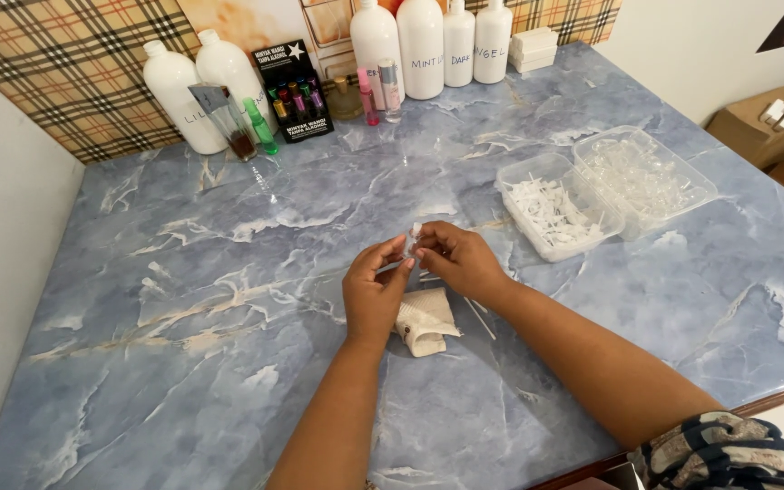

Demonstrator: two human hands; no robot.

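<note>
Over the middle of a blue marbled table [183, 299], both my hands meet around a small clear vial [412, 241] with a pale cap. My left hand [374, 295] pinches the vial's lower part between thumb and fingers. My right hand [463, 261] grips its upper part from the right. Just below my hands lies a folded white cloth [425, 321]. A thin white stick [480, 318] rests on the table beside the cloth.
Two clear plastic tubs stand at the right: one with white plastic bits [555, 213], one with clear small parts [641, 177]. Tall white bottles [421, 45], small coloured vials [297, 98] and a black display box line the back wall. Cardboard boxes [764, 127] sit beyond the table's right edge.
</note>
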